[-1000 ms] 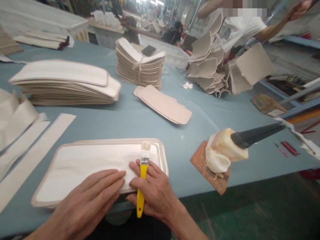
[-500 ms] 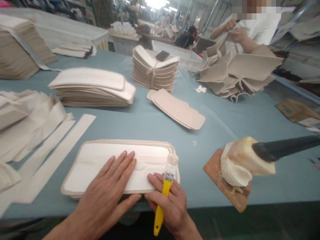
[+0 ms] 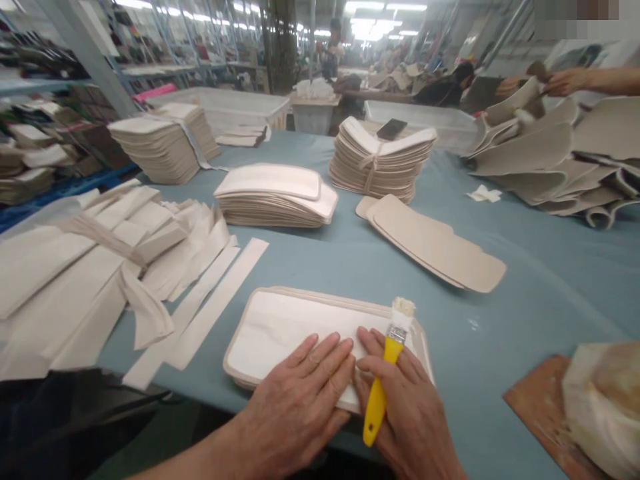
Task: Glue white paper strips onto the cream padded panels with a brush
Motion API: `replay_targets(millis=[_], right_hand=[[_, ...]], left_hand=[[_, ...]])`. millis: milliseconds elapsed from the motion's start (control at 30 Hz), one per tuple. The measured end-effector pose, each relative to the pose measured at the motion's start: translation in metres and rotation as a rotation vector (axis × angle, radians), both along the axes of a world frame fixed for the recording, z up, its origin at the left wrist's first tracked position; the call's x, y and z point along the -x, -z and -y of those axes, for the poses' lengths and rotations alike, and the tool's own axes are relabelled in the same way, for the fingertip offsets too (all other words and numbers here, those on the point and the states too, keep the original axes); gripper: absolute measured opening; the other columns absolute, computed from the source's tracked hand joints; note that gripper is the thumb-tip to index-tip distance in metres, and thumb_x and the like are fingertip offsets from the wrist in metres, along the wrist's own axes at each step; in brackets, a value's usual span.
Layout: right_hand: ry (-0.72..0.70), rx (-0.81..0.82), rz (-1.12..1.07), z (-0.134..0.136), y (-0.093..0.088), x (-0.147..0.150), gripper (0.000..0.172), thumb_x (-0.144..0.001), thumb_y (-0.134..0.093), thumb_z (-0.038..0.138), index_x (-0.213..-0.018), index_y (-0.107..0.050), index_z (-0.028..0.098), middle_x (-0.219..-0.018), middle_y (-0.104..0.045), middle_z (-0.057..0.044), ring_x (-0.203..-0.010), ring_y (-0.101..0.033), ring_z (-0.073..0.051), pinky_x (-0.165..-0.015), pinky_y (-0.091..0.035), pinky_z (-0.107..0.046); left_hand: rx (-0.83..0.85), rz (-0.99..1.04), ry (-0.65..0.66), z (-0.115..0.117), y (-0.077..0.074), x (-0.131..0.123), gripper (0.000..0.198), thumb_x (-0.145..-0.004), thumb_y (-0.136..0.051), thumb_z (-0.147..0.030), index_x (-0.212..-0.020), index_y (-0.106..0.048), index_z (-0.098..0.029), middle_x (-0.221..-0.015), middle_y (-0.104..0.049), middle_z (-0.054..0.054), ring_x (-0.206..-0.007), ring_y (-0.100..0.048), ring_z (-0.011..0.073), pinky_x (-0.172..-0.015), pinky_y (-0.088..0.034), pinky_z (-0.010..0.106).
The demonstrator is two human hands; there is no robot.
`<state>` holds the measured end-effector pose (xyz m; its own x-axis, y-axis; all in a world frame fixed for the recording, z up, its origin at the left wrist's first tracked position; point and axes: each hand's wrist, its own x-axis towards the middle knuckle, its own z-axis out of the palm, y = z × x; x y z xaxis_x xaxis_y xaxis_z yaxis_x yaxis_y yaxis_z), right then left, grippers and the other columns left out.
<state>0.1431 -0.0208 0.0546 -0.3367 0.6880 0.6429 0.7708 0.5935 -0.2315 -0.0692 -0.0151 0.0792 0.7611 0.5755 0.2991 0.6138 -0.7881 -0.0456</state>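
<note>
A flat beige panel with white cloth laid on it [image 3: 285, 327] lies at the near edge of the blue-grey table [image 3: 525, 313]. My left hand [image 3: 300, 400] presses flat on the cloth, fingers stretched out. Beside it, my right hand [image 3: 407, 407] also rests on the panel, holding a yellow-handled brush [image 3: 383, 380] between its fingers, bristles pointing away from me.
White cloth strips [image 3: 200, 313] and bundles [image 3: 75, 267] lie at the left. Stacks of beige panels [image 3: 275, 197] [image 3: 380, 157] [image 3: 165, 140] stand behind, with loose panels [image 3: 435, 243] in the middle. A glue-caked pot [image 3: 600, 400] on a brown board [image 3: 545, 407] sits at the right. A co-worker's hands [image 3: 565, 80] handle folded pieces [image 3: 545, 153] at the far right.
The view has swung left, so the panel and glue pot sit further right. My left hand has slid right on the cloth, close against my right hand. The brush stays in my right hand.
</note>
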Motion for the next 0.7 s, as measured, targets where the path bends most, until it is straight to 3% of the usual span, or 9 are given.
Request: replay_targets(millis=[133, 333, 533, 700], right_hand=[[-0.082, -0.021, 0.038, 0.0, 0.001, 0.003, 0.017, -0.104, -0.048, 0.013, -0.106, -0.063, 0.021, -0.13, -0.076, -0.014, -0.124, -0.072, -0.025, -0.101, -0.06, -0.039], [-0.097, -0.085, 0.042, 0.007, 0.008, -0.001, 0.016, -0.108, -0.05, 0.018, -0.101, -0.063, 0.022, -0.117, -0.081, -0.012, -0.113, -0.077, -0.023, -0.098, -0.06, -0.034], [-0.114, -0.123, 0.004, 0.011, 0.01, -0.004, 0.019, -0.109, -0.052, 0.017, -0.094, -0.063, 0.024, -0.107, -0.084, -0.007, -0.099, -0.081, -0.019, -0.102, -0.055, -0.029], [-0.01, -0.147, -0.063, 0.02, 0.019, -0.018, 0.008, -0.104, -0.063, 0.021, -0.096, -0.063, 0.023, -0.108, -0.083, -0.01, -0.097, -0.081, -0.021, -0.096, -0.058, -0.033]], left_hand=[[-0.019, 0.033, 0.019, 0.0, 0.006, 0.001, 0.049, -0.106, -0.047, -0.031, -0.149, -0.052, -0.008, -0.156, -0.059, 0.009, -0.144, -0.055, 0.0242, -0.122, -0.045, 0.038], [0.006, 0.234, 0.05, 0.0, 0.008, 0.002, 0.031, -0.106, -0.052, -0.024, -0.131, -0.066, -0.012, -0.137, -0.074, 0.004, -0.132, -0.066, 0.0187, -0.119, -0.05, 0.033], [0.025, 0.382, 0.095, 0.005, 0.011, 0.008, 0.023, -0.103, -0.054, -0.016, -0.12, -0.069, -0.013, -0.128, -0.078, 0.005, -0.128, -0.068, 0.0167, -0.125, -0.042, 0.031], [0.035, 0.444, 0.087, 0.009, 0.012, 0.01, 0.024, -0.101, -0.052, -0.011, -0.116, -0.07, -0.015, -0.12, -0.08, 0.006, -0.127, -0.069, 0.0162, -0.124, -0.044, 0.031]])
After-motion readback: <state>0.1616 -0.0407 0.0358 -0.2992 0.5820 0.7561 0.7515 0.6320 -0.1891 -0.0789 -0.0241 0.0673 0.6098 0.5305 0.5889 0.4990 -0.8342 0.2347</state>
